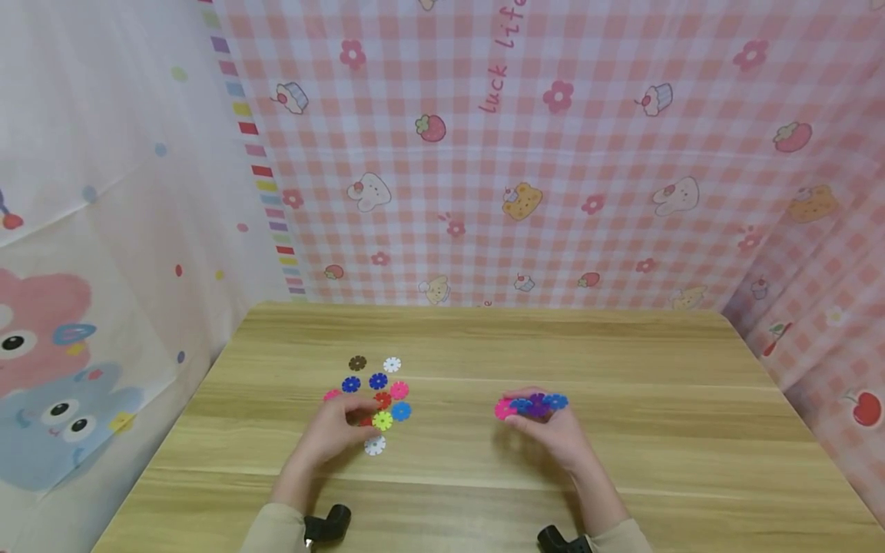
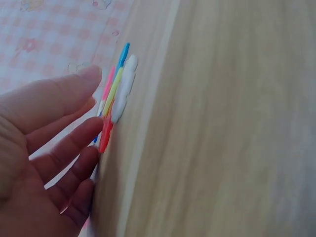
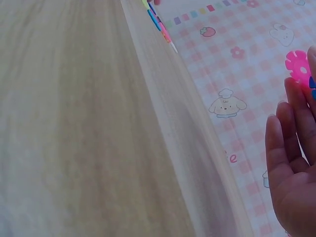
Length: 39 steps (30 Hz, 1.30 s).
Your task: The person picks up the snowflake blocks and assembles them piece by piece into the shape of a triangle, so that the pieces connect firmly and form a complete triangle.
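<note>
My right hand [image 1: 553, 430] pinches a pink snowflake disc [image 1: 505, 408] between thumb and fingers, above the table. Linked to it in a row are a blue disc [image 1: 521, 407], a purple disc [image 1: 537, 405] and another blue disc [image 1: 555, 402]. In the right wrist view only the pink disc [image 3: 298, 67] and a bit of blue show by the fingers. My left hand [image 1: 339, 430] hovers over loose discs, thumb and fingers apart around a yellow-green disc [image 1: 382, 420]. Below its thumb lies a white disc [image 1: 375, 445]; a red disc [image 1: 382, 400] is near its fingertips.
More discs lie about the left hand: brown [image 1: 357, 363], white [image 1: 392, 365], dark blue [image 1: 351, 384], pink [image 1: 399, 390] and light blue [image 1: 402, 412]. The wooden table [image 1: 456, 507] meets a checked curtain [image 1: 484, 246] at its back edge.
</note>
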### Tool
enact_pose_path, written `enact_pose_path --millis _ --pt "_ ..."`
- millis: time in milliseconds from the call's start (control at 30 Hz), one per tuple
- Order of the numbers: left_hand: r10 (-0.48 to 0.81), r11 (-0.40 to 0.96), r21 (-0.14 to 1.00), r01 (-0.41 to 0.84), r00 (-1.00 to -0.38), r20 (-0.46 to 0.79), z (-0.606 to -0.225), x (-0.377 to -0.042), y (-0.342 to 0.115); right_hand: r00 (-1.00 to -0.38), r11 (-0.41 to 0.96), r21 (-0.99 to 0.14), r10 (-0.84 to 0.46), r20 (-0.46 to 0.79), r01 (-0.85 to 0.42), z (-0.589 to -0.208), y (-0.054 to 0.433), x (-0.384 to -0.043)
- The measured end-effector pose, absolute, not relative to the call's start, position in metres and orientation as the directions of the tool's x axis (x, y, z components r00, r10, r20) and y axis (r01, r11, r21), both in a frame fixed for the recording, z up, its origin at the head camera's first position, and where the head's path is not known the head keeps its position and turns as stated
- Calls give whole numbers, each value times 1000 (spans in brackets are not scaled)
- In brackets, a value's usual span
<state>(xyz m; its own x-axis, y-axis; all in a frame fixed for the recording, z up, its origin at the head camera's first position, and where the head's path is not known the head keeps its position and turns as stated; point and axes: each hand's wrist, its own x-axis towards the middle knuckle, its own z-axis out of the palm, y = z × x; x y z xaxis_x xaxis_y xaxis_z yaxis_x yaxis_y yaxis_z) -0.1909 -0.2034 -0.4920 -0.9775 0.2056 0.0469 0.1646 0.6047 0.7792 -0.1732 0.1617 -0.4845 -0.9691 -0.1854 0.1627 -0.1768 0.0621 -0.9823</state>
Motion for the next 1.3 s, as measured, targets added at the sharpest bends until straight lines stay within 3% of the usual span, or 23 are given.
enact_pose_path --millis 933,1300 --pt "176 601 783 157 -982 61 -503 -202 -200 -968 75 -982 -196 157 -175 -485 161 -173" --pt "179 667 719 195 -979 100 -502 -202 -198 -967 56 -984 -207 152 -167 -486 160 -173"
